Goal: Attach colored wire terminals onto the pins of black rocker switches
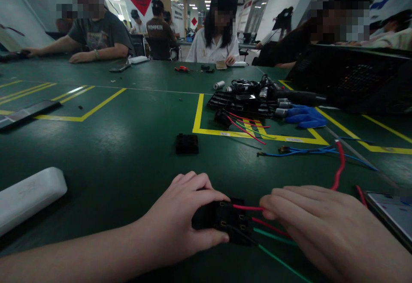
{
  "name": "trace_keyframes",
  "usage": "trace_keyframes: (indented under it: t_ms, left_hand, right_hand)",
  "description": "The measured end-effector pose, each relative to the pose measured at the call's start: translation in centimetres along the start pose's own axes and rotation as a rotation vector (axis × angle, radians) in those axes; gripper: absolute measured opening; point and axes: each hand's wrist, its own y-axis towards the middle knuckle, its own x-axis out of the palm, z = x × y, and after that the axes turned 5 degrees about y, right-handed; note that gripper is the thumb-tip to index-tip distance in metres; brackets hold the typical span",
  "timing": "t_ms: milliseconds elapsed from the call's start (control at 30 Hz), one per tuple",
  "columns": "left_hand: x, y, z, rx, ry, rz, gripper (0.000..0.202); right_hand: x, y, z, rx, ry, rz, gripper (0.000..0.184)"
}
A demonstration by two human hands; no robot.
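My left hand [189,214] is closed around a black connector block [230,223], thumb on its near side and fingers on its far side. Brass-coloured contacts show in slots on its top. Two red wires and green wires [280,259] run out of the block to the right. Between the thumb and fingertips of my right hand [309,218] is the upper red wire [247,208], held a short way from the block. My right hand covers where the other wires lead. A second black block [187,144] lies apart, beyond my left hand.
Blue wires [299,151] and a thick red cable [338,167] lie at right, near a phone [392,210]. Farther back are a pile of black cables [247,96] and blue gloves [305,116]. A white case [35,197] sits at left. People sit across the green table [128,158].
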Motion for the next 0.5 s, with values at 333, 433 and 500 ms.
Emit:
trace_keyframes:
  t_ms: [333,433,500]
  left_hand:
    - [-0.1,-0.2,0.2,-0.001,-0.012,-0.001,0.045]
    - [-0.1,-0.1,0.2,0.000,0.001,0.003,0.045]
    - [-0.1,0.0,0.2,-0.002,0.006,-0.002,0.046]
  right_hand:
    - [1.1,-0.5,0.6,0.174,0.186,-0.220,0.029]
    - [0.4,-0.2,0.3,0.069,0.037,-0.039,0.030]
    - [-0.1,0.0,0.1,-0.009,-0.057,0.030,0.029]
